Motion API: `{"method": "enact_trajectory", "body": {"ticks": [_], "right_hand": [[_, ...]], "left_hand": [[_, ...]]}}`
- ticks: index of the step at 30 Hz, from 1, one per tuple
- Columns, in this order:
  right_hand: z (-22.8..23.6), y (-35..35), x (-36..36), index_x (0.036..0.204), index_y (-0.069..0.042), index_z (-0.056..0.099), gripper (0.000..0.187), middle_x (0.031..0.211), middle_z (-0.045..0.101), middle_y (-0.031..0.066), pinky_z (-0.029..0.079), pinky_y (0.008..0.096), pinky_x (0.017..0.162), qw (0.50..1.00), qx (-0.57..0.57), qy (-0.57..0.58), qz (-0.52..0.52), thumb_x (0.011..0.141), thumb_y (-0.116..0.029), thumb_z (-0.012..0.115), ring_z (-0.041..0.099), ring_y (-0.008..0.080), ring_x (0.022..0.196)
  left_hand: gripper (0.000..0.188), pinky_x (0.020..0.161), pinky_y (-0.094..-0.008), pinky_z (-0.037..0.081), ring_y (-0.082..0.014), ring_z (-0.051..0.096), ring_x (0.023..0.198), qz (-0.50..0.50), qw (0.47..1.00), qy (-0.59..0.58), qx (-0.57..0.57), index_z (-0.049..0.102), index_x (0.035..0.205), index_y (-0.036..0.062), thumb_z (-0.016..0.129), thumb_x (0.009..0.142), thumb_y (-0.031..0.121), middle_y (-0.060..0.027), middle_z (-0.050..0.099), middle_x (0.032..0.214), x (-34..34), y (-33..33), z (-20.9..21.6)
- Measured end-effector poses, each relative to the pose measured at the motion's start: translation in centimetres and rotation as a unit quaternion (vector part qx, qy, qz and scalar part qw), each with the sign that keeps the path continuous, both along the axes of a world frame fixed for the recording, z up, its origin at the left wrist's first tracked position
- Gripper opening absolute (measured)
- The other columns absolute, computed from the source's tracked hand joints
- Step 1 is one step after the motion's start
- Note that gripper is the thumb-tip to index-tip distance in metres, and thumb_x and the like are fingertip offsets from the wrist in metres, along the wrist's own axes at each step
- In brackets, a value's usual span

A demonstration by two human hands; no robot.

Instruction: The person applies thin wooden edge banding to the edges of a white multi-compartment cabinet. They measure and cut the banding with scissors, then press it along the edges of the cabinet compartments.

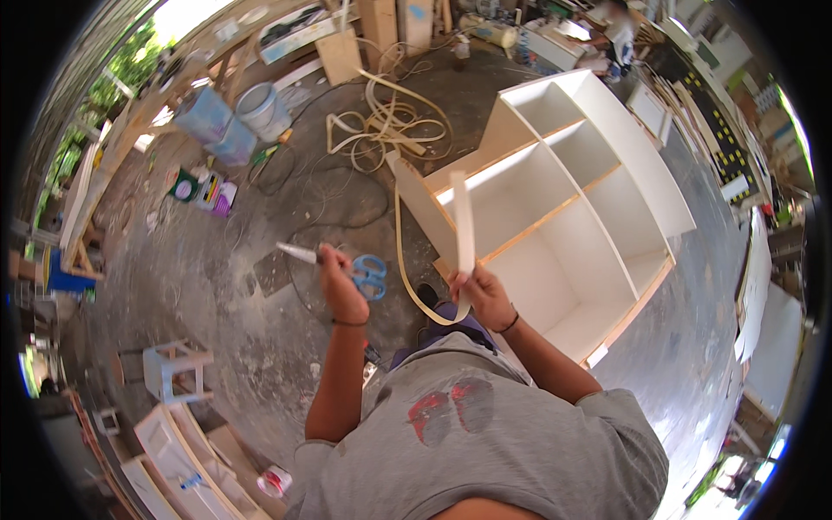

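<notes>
My left hand (343,286) is closed around the middle of a pair of scissors (370,274). Their blue handle loops stick out on its right side and the metal blades point left. In front of my body, my right hand (485,299) pinches a pale edge-banding strip (463,221), whose end stands up above the fingers. Below that hand the strip bends down in a loop and runs back toward a loose tangle of banding (390,121) on the floor. Just right of the strip lies an open white cabinet (598,195) with several compartments and bare wood edges.
Paint cans (204,191), a white bucket (263,113) and blue-stained containers (217,126) stand at the far left. A small stool (176,371) and white drawer-like pieces (178,451) sit near left. Dark cable crosses the floor. A person (617,43) is at the far right.
</notes>
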State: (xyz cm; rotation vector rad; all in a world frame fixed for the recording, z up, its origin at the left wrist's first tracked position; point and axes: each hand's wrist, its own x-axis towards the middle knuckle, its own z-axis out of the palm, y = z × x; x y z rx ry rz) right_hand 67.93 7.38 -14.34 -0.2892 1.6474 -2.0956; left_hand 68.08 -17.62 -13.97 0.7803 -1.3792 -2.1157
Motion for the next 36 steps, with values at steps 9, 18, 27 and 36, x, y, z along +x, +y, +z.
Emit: {"method": "enact_trajectory", "body": {"ticks": [9,18,27,36], "right_hand": [[5.1,-0.5,-15.9,0.112,-0.006,0.058,0.026,0.095,0.063,0.0036,0.049,0.0269,0.068,0.941,-0.154,-0.065,-0.293,0.099,-0.028,0.051,0.064,0.0142,0.078],[12.2,-4.7,-25.9,0.119,-0.008,0.055,0.032,0.105,0.060,0.0050,0.052,0.0302,0.070,0.917,-0.290,0.020,-0.273,0.100,-0.033,0.051,0.066,0.0145,0.079],[12.6,-6.3,-29.1,0.116,-0.006,0.056,0.031,0.098,0.060,0.0070,0.051,0.0300,0.063,0.806,-0.218,0.139,-0.533,0.101,-0.031,0.047,0.062,0.0149,0.073],[13.4,-16.7,-30.2,0.112,-0.005,0.055,0.029,0.096,0.058,0.0068,0.052,0.0304,0.062,0.629,-0.155,0.206,-0.734,0.100,-0.031,0.050,0.062,0.0160,0.071]], "left_hand": [[0.030,0.065,-0.0271,0.042,-0.0128,0.050,0.065,-0.313,0.944,-0.092,-0.044,0.060,0.096,0.0028,0.047,0.101,0.030,-0.0005,0.046,0.070,-9.7,0.1,-4.7],[0.036,0.061,-0.0239,0.041,-0.0096,0.049,0.062,-0.589,0.787,-0.131,-0.131,0.063,0.112,0.0012,0.046,0.101,0.031,-0.0002,0.054,0.070,-22.7,-4.6,-3.4],[0.037,0.054,-0.0227,0.038,-0.0077,0.049,0.059,-0.706,0.690,-0.142,-0.079,0.062,0.091,0.0020,0.046,0.101,0.033,0.0007,0.057,0.071,-33.5,-14.4,-11.1],[0.039,0.050,-0.0232,0.033,-0.0055,0.043,0.056,-0.770,0.612,-0.039,-0.176,0.064,0.090,0.0053,0.048,0.100,0.039,0.0030,0.052,0.067,-48.9,-25.4,-4.2]]}}
